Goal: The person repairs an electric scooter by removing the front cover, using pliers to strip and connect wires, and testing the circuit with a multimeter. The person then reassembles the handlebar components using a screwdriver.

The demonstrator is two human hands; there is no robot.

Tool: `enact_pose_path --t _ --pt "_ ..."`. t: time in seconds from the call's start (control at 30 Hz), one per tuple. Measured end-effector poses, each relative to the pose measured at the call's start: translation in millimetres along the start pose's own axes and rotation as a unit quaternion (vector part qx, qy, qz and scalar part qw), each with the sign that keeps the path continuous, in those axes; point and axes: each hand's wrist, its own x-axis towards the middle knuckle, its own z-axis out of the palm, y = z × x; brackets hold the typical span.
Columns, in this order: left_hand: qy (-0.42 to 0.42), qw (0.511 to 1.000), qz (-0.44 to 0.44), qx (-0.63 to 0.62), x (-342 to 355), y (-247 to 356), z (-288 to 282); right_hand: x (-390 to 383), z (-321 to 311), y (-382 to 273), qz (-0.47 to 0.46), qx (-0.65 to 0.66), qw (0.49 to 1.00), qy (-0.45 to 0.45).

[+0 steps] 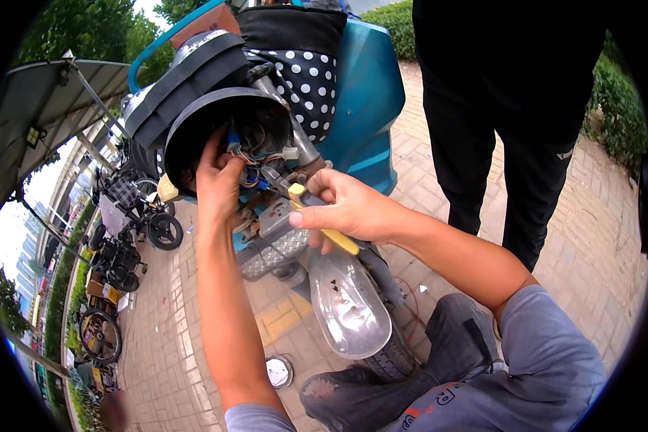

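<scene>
My left hand (219,176) reaches up into a round black headlight housing (187,137) at the front of an electric scooter. Its fingers close on a bundle of thin coloured wires (246,155), beside a blue connector (232,135); the fingertips are partly hidden in the shadow. Pliers with yellow handles (340,240) are gripped in my right hand (349,207), their grey jaws up against the wires just below the housing. A white plug connector (290,153) hangs among the wires to the right. Below my right hand is a clear plastic mudguard (349,309) over the front wheel.
A person in black trousers (507,122) stands close on the right. Behind the housing are a polka-dot cover (302,79) and the teal scooter body (371,93). A round white-topped tin (278,372) sits on the paving. Parked bikes (162,227) line the left.
</scene>
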Motion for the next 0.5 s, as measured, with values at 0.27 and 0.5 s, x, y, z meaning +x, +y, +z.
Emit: enact_pose_path --t 0.27,0.5 --pt "-0.014 0.992 0.038 0.117 8.6 9.9 5.8 21.4 1.6 3.9 -0.024 -0.051 0.998 -0.007" --pt "-0.143 0.911 0.068 0.380 15.8 39.8 -12.1 22.5 14.2 29.9 -0.209 -0.289 0.925 0.130"
